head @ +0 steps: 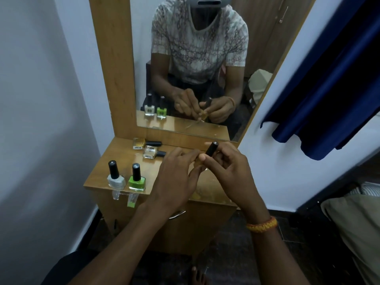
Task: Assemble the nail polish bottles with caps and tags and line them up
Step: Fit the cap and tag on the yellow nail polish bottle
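- Both hands meet above the wooden surface (98, 179): the right hand (228, 173) curls round a black-capped bottle (211, 149), tilted; left hand (174, 175) fingers (193, 156) pinch at its hidden lower part.
- White bottle (115, 177) and green bottle (136, 178) stand upright, side by side, left of the hands.
- Two clear bottles (150, 151) lie on their sides behind them.
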Demonstrator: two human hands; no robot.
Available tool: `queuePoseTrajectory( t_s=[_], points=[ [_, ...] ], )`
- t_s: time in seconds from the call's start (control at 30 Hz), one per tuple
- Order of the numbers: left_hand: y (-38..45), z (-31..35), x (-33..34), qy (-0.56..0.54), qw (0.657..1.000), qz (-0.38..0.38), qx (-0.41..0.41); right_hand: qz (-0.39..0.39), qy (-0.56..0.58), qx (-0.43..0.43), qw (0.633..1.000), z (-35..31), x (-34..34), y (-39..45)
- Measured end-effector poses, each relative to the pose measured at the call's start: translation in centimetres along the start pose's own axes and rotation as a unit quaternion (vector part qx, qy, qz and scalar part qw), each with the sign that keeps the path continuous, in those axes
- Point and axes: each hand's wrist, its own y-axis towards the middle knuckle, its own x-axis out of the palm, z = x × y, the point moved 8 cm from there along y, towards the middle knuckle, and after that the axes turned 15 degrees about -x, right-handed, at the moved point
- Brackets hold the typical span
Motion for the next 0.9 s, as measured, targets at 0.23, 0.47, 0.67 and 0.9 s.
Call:
queuePoseTrajectory(
  t_s=[0.23,0.47,0.67,0.9],
  points=[
    [-0.4,0.7,0.3,-0.014,1.000,-0.007,-0.002,0.007,0.017,-0.031,0.999,-0.2,-0.8,-0.2],
    [-0.5,0.4,-0.6,-0.010,0.999,0.048,-0.009,0.142,0.004,0.003,0.990,-1.0,-0.1,-0.7],
    [-0.3,0.2,0.0,-0.011,1.000,0.020,-0.017,0.075,0.076,0.055,0.993,-0.2,-0.1,-0.6],
    [-0.5,0.3,-0.1,-0.018,0.999,0.030,-0.007,0.065,0.000,0.000,0.998,-0.5,-0.8,-0.5]
  ],
)
